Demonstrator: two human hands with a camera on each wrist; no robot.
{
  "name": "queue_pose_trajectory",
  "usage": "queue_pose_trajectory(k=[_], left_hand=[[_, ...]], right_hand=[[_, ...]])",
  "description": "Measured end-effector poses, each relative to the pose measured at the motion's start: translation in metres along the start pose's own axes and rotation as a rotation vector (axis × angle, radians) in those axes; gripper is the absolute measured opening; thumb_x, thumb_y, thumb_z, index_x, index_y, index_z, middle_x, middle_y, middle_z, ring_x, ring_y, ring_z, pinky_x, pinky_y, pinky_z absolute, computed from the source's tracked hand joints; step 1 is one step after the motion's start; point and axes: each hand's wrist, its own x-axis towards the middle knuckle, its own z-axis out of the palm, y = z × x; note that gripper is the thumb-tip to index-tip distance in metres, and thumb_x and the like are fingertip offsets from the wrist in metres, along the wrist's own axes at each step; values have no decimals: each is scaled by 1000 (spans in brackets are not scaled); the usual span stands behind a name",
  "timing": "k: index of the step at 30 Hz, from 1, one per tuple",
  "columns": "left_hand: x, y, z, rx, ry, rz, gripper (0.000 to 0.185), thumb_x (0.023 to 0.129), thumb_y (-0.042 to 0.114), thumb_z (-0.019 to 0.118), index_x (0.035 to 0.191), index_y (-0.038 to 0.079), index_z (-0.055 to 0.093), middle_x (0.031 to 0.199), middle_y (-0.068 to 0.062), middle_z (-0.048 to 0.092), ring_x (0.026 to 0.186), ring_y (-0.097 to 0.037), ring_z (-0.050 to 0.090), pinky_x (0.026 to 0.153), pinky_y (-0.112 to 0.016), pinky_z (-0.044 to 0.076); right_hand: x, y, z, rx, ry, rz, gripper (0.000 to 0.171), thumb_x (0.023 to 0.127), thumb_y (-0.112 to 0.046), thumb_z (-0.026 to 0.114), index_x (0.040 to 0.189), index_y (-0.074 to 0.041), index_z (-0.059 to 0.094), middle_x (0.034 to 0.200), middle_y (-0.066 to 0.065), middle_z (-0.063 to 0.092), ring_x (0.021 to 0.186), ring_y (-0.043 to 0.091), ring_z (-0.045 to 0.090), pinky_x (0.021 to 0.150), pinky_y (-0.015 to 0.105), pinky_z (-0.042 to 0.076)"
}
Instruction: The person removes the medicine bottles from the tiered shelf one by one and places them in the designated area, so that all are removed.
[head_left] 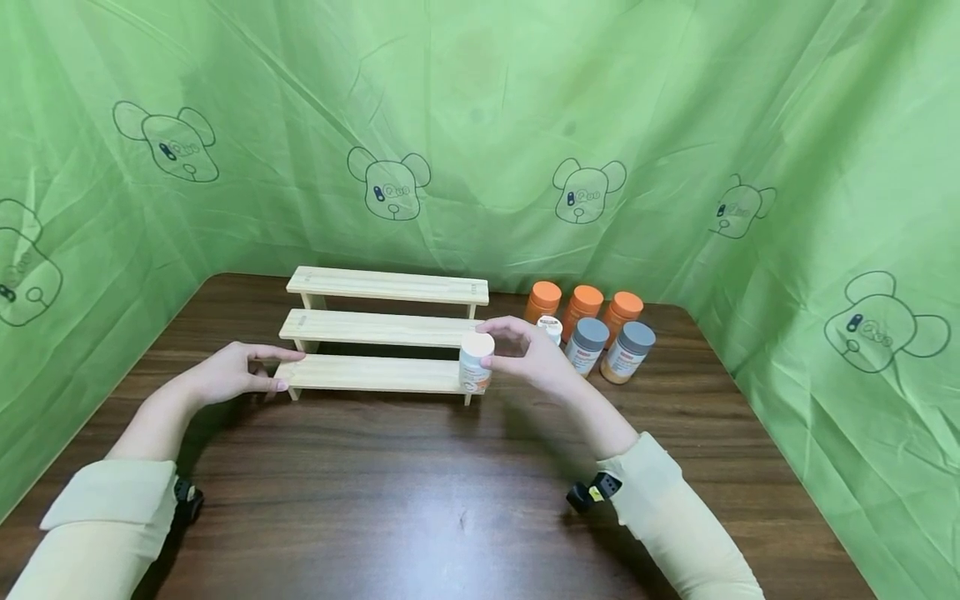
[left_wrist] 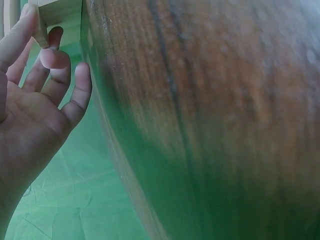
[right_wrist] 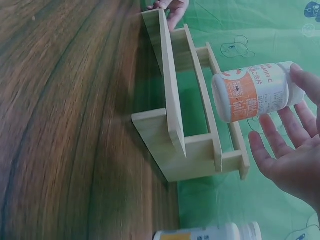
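Brown table [head_left: 420,492]; three-step rack [head_left: 375,330] bare. Right hand [head_left: 534,357] grips white bottle [head_left: 476,362] over lowest step; left hand [head_left: 228,372], fingers loose, steadies rack end. Six bottles [head_left: 592,329] wait beside.

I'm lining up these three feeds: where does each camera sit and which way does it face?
Head: worn high, looking forward and down at the table, both sleeved forearms showing.
Left wrist: beside the left hand, looking along the tabletop; fingers touch the wooden rack.
Right wrist: beside the right hand, facing the rack's end; fingers hold a white bottle.
Shared: rack and bottle also appear in the head view.
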Motion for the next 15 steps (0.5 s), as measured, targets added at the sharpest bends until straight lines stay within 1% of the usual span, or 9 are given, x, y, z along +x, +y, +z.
queue_pose_trajectory(k=[3, 6, 10, 12, 15], left_hand=[[0, 0, 0, -11, 0, 6, 55, 81, 29, 74, 132, 14, 56, 68, -7, 65, 59, -19, 56, 55, -27, 39], [0, 1, 0, -13, 3, 9, 56, 81, 29, 74, 132, 14, 56, 69, -7, 65, 59, -18, 56, 55, -27, 40], [0, 1, 0, 0, 7, 4, 54, 81, 29, 74, 131, 15, 57, 69, -8, 66, 60, -19, 57, 56, -27, 41], [0, 0, 0, 7, 7, 0, 54, 81, 29, 74, 131, 16, 57, 69, -8, 66, 60, -20, 57, 56, -27, 41], [-1, -1, 0, 16, 6, -9, 54, 81, 31, 74, 131, 17, 58, 69, -7, 66, 61, -20, 58, 58, -27, 41]], right_hand=[[-5, 0, -5, -2, 8, 4, 44, 80, -15, 76, 120, -13, 60, 119, 2, 63, 115, 17, 56, 99, 43, 41], [-10, 0, -11, 27, 12, 0, 45, 80, -13, 76, 121, -9, 59, 118, 5, 64, 114, 21, 56, 97, 43, 43], [-16, 3, -18, 54, 22, -13, 44, 79, -7, 75, 121, -5, 59, 116, 8, 65, 113, 27, 56, 95, 46, 44], [-19, 5, -21, 50, 32, -8, 44, 79, -5, 75, 120, -6, 60, 115, 8, 65, 111, 26, 56, 94, 47, 44], [-23, 8, -25, 54, 37, 10, 43, 79, -1, 74, 120, -7, 60, 115, 7, 65, 111, 26, 56, 95, 51, 43]])
